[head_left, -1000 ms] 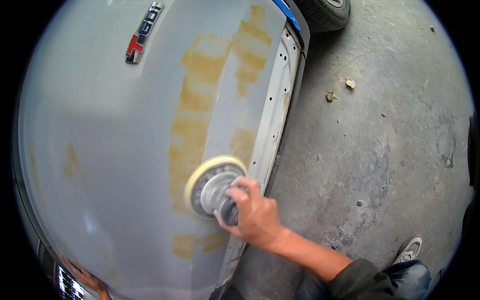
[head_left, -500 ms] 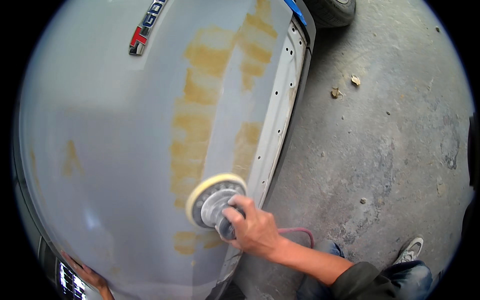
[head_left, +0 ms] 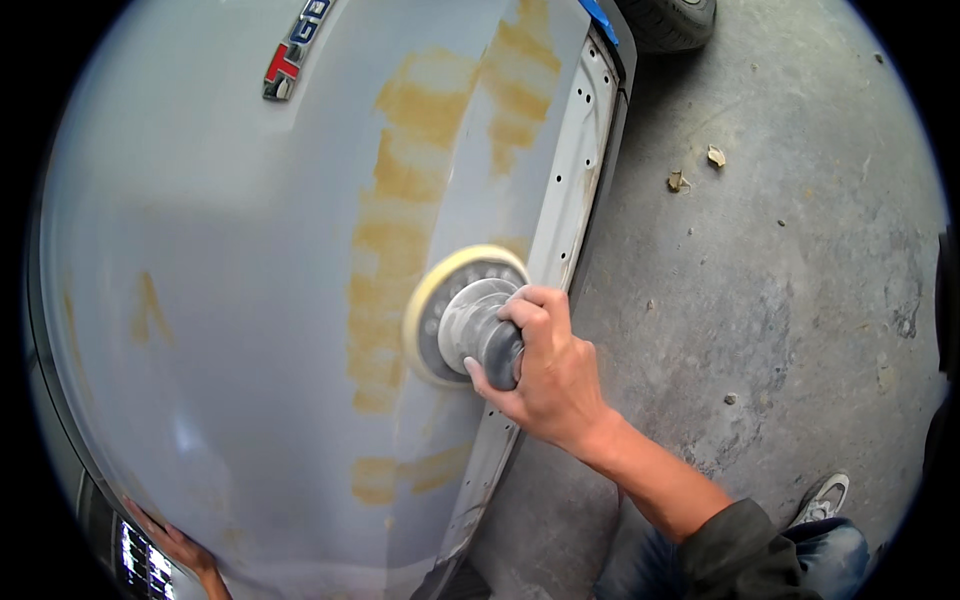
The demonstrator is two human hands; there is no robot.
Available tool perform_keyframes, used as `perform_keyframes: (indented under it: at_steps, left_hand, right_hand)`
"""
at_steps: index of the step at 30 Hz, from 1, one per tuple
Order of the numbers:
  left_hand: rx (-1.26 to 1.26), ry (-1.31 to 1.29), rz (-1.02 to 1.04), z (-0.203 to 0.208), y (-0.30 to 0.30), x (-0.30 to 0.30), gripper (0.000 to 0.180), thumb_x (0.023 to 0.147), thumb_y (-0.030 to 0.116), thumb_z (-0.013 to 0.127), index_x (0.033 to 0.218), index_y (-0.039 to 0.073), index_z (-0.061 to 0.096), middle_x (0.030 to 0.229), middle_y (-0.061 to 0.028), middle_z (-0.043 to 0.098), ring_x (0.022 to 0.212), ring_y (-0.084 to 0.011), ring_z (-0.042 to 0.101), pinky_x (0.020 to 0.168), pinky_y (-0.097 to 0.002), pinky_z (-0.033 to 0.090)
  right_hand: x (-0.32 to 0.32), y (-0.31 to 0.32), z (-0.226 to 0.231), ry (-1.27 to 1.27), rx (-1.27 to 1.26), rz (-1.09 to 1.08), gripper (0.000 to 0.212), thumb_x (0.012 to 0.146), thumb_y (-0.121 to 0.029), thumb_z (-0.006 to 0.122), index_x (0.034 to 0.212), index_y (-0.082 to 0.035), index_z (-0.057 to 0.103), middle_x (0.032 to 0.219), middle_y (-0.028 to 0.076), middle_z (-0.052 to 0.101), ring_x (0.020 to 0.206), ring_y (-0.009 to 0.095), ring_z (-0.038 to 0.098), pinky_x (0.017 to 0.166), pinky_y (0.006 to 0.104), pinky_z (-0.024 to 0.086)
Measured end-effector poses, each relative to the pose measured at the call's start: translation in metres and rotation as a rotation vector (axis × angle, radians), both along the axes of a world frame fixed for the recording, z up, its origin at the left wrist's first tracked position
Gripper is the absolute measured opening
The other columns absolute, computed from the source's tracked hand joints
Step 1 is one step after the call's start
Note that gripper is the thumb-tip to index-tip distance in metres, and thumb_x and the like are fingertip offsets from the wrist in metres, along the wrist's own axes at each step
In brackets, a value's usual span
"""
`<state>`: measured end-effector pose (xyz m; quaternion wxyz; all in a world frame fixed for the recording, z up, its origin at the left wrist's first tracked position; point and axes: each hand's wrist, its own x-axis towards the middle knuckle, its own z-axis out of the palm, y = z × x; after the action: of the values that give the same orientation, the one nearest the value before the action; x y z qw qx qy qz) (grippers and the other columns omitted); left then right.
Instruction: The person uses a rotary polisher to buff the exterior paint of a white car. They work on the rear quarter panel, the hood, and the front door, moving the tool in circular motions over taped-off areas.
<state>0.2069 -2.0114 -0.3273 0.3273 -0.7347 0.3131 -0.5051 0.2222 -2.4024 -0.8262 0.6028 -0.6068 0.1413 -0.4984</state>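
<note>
My right hand [head_left: 556, 375] is wrapped round the grey body of a disc sander [head_left: 492, 325]. The sander's round pad, with a yellow rim, is tilted toward the grey car panel [head_left: 270, 330] near its right edge; I cannot tell whether the whole pad face touches. Mustard-yellow filler patches [head_left: 385, 310] run in bands up the panel to the left of the pad and above it. Down at the lower left, my left hand [head_left: 175, 545] lies along the panel's curved edge with fingers stretched out, holding nothing.
A white metal flange [head_left: 560, 200] with holes borders the panel. Blue tape [head_left: 598, 18] and a tyre [head_left: 672, 22] are at the top. A metallic badge [head_left: 290, 55] sits at upper left. Small debris [head_left: 678, 182] lies on the concrete floor [head_left: 760, 280]; my shoe [head_left: 822, 498] shows lower right.
My right hand has carried the sander up the panel and slightly right, uncovering filler patches below. The left hand remains on the panel's edge. The view has shifted slightly.
</note>
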Motion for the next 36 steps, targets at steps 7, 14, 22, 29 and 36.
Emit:
perform_keyframes:
  at_steps: [7,14,22,29,36]
  left_hand:
    - [0.004,-0.022,0.016,0.0,-0.003,-0.004,0.076,0.106,0.054,0.034,0.161,0.003,0.03,0.167,-0.0155,0.031,0.156,-0.0349,0.026,0.127,-0.0498,0.017]
    - [0.016,-0.012,-0.001,-0.003,-0.004,0.001,0.076,0.106,0.054,0.034,0.161,0.003,0.029,0.167,-0.0159,0.031,0.156,-0.0353,0.026,0.127,-0.0498,0.018]
    - [0.017,-0.025,0.025,0.001,-0.003,-0.004,0.08,0.106,0.06,0.031,0.161,0.003,0.029,0.167,-0.0161,0.03,0.155,-0.036,0.026,0.127,-0.0505,0.018]
    - [-0.011,-0.027,0.049,0.008,0.012,0.0,0.082,0.105,0.062,0.031,0.163,0.004,0.027,0.168,-0.016,0.028,0.156,-0.0365,0.024,0.127,-0.0514,0.018]
    - [0.0,-0.019,0.008,0.002,0.001,-0.001,0.08,0.105,0.058,0.032,0.163,0.004,0.027,0.169,-0.0164,0.028,0.156,-0.0355,0.024,0.127,-0.0491,0.016]
  right_hand:
    - [0.006,-0.011,-0.045,0.156,0.138,-0.024,0.061,0.079,-0.022,0.084,0.125,-0.008,0.047,0.123,0.015,0.053,0.074,0.028,0.068,0.055,0.038,0.057]
    - [-0.035,0.114,0.011,-0.059,-0.183,0.133,0.064,0.073,-0.022,0.088,0.124,-0.013,0.05,0.121,0.012,0.057,0.094,0.029,0.069,0.064,0.0373,0.059]
    - [0.004,0.027,-0.018,0.001,0.144,-0.099,0.065,0.073,-0.022,0.087,0.124,-0.01,0.049,0.12,0.014,0.054,0.069,0.027,0.065,0.054,0.0362,0.056]
    - [-0.008,0.003,0.005,0.03,-0.013,0.009,0.058,0.081,-0.027,0.083,0.122,-0.008,0.047,0.121,0.017,0.053,0.066,0.029,0.068,0.054,0.0399,0.058]
    - [-0.003,-0.011,-0.016,0.11,0.05,0.008,0.059,0.079,-0.027,0.084,0.123,-0.01,0.048,0.121,0.016,0.053,0.074,0.029,0.069,0.054,0.0397,0.058]
